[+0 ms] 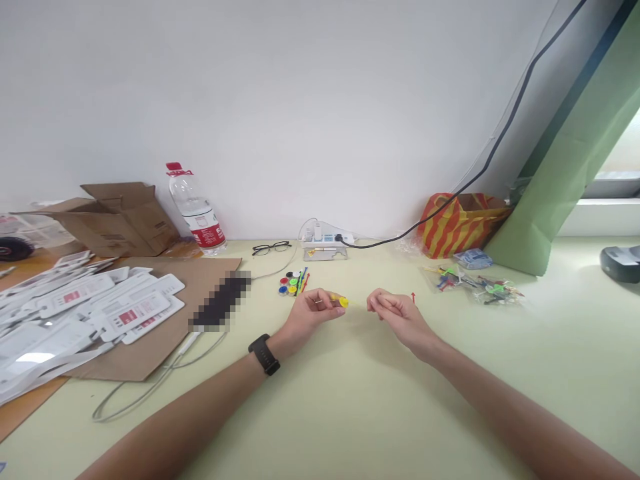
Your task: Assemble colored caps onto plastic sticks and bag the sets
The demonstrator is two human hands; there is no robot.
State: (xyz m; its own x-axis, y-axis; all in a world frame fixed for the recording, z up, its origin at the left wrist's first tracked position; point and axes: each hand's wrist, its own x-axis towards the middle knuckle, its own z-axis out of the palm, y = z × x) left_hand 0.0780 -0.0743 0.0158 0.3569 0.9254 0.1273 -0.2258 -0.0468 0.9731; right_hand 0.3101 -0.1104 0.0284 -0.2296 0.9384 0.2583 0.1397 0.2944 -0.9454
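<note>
My left hand (316, 312), with a black watch on its wrist, pinches a small yellow plastic piece (343, 302) with a round end between thumb and fingers. Across from it, my right hand (397, 317) has its fingers curled together; whatever they hold, if anything, is hidden. A thin red arrow-tipped piece (413, 298) shows just beyond the right hand's knuckles, and I cannot tell whether the hand touches it. Behind my left hand lie small coloured round pieces (283, 291) in blue, red, green, yellow and black, beside blue, green and red sticks (302, 281).
Clear bags of coloured plastic parts (493, 288) lie to the right, before a red-and-yellow bag (440, 227). At the back are glasses (271, 249) and a power strip (327, 237). A bottle (200, 217), cardboard box (120, 223) and white badges (125, 310) occupy the left.
</note>
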